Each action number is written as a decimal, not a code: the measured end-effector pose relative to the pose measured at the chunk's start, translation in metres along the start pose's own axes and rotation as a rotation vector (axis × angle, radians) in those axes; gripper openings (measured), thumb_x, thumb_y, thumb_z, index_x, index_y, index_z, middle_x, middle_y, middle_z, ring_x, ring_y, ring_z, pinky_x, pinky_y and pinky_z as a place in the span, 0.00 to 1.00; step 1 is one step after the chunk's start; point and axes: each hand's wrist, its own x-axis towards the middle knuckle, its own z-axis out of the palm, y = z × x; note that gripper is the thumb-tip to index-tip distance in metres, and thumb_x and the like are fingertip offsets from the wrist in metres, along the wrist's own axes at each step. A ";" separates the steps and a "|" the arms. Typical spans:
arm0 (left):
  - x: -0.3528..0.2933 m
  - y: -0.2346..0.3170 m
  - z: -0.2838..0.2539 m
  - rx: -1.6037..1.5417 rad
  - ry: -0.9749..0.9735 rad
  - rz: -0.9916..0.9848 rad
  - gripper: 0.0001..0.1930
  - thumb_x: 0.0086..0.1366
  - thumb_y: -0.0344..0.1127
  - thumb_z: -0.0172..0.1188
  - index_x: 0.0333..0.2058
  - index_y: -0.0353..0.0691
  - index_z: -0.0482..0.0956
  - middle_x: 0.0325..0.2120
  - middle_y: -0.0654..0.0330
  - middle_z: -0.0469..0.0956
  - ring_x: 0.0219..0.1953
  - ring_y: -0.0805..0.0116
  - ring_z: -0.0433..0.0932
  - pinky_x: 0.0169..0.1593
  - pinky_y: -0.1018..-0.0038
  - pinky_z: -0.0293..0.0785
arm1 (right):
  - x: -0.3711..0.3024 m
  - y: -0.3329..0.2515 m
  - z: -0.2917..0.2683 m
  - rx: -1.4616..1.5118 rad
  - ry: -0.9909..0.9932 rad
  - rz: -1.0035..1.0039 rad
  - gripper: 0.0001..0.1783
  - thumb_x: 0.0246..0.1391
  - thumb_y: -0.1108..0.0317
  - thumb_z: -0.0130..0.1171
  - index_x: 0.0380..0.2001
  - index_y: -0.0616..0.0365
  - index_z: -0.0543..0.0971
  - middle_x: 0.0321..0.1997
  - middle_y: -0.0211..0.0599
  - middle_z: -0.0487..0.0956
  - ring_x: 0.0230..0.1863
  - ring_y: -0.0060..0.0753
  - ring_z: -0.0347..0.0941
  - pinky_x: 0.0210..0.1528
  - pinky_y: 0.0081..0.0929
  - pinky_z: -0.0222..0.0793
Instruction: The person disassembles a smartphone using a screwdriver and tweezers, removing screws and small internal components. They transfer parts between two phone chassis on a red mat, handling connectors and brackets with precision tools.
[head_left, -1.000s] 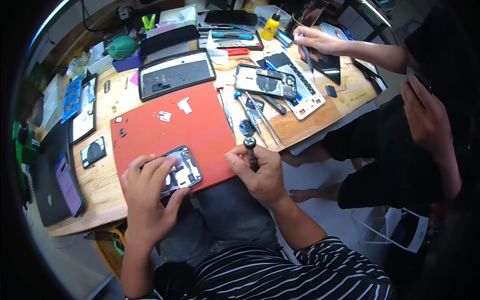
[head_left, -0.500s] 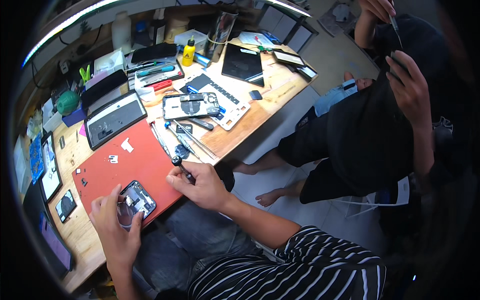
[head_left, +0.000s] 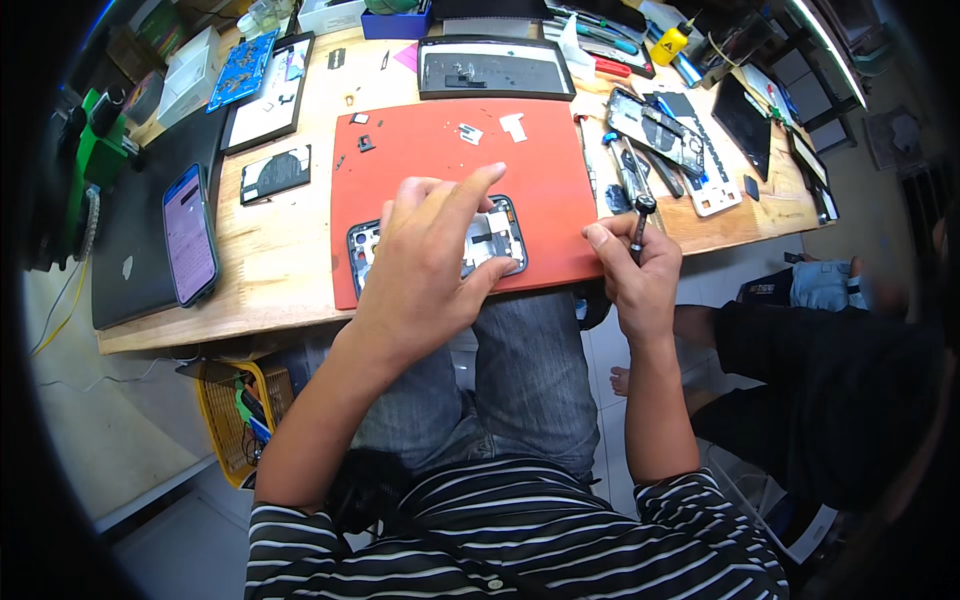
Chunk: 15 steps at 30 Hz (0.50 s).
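An opened phone (head_left: 512,232), its metal inner parts bare, lies on the near part of a red mat (head_left: 555,200). My left hand (head_left: 425,255) is arched over it. The thumb presses at the near edge and the other fingers bend toward the far edge, with the index finger raised. Much of the phone is hidden beneath this hand. Just beyond the mat's right near corner, my right hand (head_left: 640,275) grips a dark small screwdriver (head_left: 640,228) by its handle, round cap up. Its tip is hidden and it stays apart from the phone.
Small loose parts (head_left: 470,133) lie on the mat. To the left are a lit phone (head_left: 190,235) on a closed laptop (head_left: 135,250). To the right are tools (head_left: 625,165) and another opened phone (head_left: 655,130). A person (head_left: 830,370) in dark clothes is at the right.
The view has swung left, bringing the laptop and lit phone fully in. My left hand stays over the opened phone, and my right hand still holds the screwdriver beside the mat.
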 end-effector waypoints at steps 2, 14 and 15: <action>0.004 -0.001 -0.001 0.071 0.026 0.003 0.43 0.50 0.31 0.81 0.66 0.41 0.74 0.44 0.58 0.82 0.50 0.55 0.76 0.52 0.63 0.76 | -0.002 -0.005 0.000 0.002 0.003 0.015 0.08 0.65 0.70 0.69 0.36 0.66 0.85 0.20 0.12 0.67 0.22 0.05 0.55 0.24 0.16 0.47; 0.019 0.010 -0.004 0.156 -0.110 -0.065 0.44 0.47 0.34 0.82 0.65 0.44 0.77 0.45 0.60 0.86 0.50 0.55 0.77 0.56 0.61 0.74 | -0.011 -0.014 -0.003 -0.022 0.024 0.009 0.03 0.63 0.76 0.68 0.36 0.66 0.86 0.19 0.13 0.69 0.20 0.05 0.56 0.23 0.14 0.46; 0.019 0.012 -0.004 0.154 -0.118 -0.075 0.43 0.47 0.35 0.82 0.65 0.42 0.77 0.46 0.59 0.86 0.50 0.55 0.77 0.56 0.61 0.74 | -0.011 -0.013 -0.003 -0.022 0.023 0.015 0.03 0.63 0.76 0.68 0.36 0.66 0.86 0.19 0.13 0.69 0.20 0.05 0.56 0.23 0.14 0.46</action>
